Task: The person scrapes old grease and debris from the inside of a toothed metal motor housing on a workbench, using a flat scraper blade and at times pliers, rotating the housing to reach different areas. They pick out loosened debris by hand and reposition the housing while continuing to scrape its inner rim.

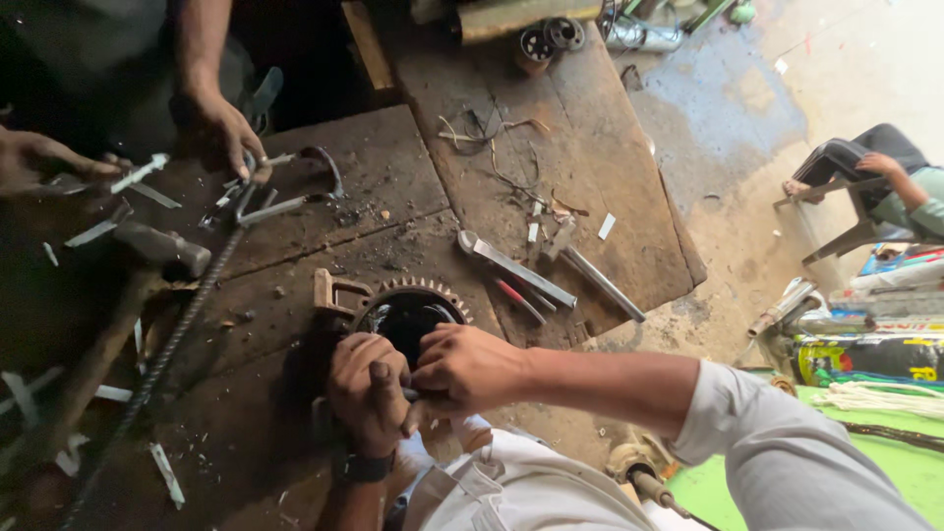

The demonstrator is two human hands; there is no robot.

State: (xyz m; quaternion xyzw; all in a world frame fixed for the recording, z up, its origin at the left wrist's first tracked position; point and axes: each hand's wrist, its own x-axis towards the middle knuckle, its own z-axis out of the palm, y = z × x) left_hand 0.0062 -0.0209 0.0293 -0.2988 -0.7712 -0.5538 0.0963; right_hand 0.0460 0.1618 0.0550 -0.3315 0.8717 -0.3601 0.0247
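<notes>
Head view: the toothed ring gear [413, 295], dark-centred, lies on the near part of the wooden worktop [590, 147], just beyond my two hands. Left hand [366, 393] is curled shut and right hand [462, 369] is closed against it; together they pinch a small part I cannot make out, pressed at the gear's near rim. I judge this a fitting or seating step on the gear; the next move calls for steady two-handed pressure. Beyond lie a spanner [511, 264] and metal offcuts. At far left another person's hand [221, 128] rests on bent steel pieces.
</notes>
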